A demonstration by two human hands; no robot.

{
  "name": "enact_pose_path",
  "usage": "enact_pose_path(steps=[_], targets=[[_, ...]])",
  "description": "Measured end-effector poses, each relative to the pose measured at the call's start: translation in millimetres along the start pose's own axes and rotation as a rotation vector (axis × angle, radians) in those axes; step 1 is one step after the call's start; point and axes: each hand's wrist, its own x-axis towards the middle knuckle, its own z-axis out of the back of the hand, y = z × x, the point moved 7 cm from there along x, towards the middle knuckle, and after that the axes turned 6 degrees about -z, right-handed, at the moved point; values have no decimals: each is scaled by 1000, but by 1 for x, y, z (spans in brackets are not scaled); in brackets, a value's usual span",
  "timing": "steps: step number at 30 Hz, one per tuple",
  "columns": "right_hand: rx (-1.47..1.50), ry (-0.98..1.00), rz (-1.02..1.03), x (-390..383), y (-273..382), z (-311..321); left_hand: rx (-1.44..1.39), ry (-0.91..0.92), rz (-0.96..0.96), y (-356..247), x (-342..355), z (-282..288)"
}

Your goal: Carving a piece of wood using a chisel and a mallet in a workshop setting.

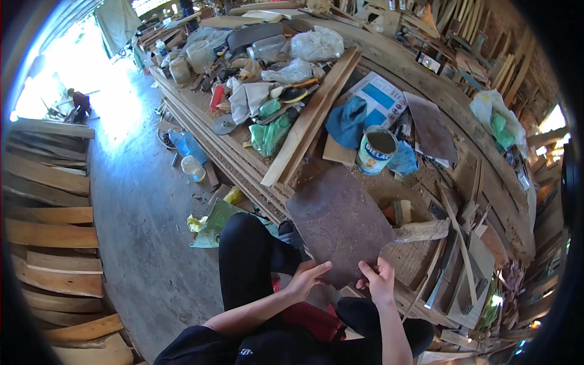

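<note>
In front of me is a large brown, grainy sheet of sandpaper (340,222), tilted over my lap, its far end close to the workbench's edge. My left hand (308,278) grips its near left corner, thumb on top and fingers underneath. At the near right corner, my right hand (378,280) pinches the sheet between thumb and curled fingers. Just past the sheet's right edge are a paintbrush (399,213) with pale bristles and a short wood piece (421,231). A second brown sheet (431,125) lies farther back.
An open tin can (376,152) stands beside a blue cloth (347,121). Long planks (313,118) cross the cluttered bench, with plastic bags (316,44) behind. Stacked boards (52,234) line the left side. Bottles (187,146) lie on the concrete floor (140,243). Another person (79,104) crouches far left.
</note>
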Motion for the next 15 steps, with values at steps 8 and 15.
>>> enact_pose_path(steps=[8, 15], targets=[[-303, -28, 90, 7, -3, 25, 6, 51, -51, 5, 3, 6], [58, 28, -139, -4, -37, -6, 243, 193, -50, 6, 0, 3]])
